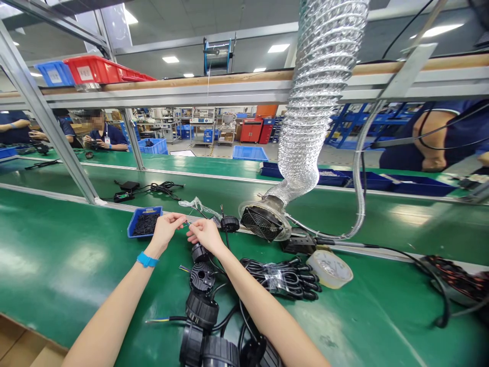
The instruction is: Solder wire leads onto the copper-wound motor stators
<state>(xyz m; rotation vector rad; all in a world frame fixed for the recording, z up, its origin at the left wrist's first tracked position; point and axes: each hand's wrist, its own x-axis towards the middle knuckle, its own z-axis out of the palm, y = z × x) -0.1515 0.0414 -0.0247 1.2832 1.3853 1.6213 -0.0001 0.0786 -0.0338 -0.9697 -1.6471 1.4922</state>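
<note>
My left hand (165, 230), with a blue wristband, and my right hand (206, 234) meet above the green bench, fingers pinched together on a thin wire end (187, 223) between them. Below my right forearm lies a row of round black ribbed housings (201, 278) with black cables. A blue tray of small black parts (144, 222) sits just left of my left hand. A clear plastic bag (196, 206) and a small black round part (229, 223) lie just beyond my hands.
A silver flexible duct (313, 112) ends in a fan grille (260, 223) to the right. A bundle of black cables (284, 278) and a tape roll (329, 268) lie right of my arm. Other people sit across the conveyor (229, 183).
</note>
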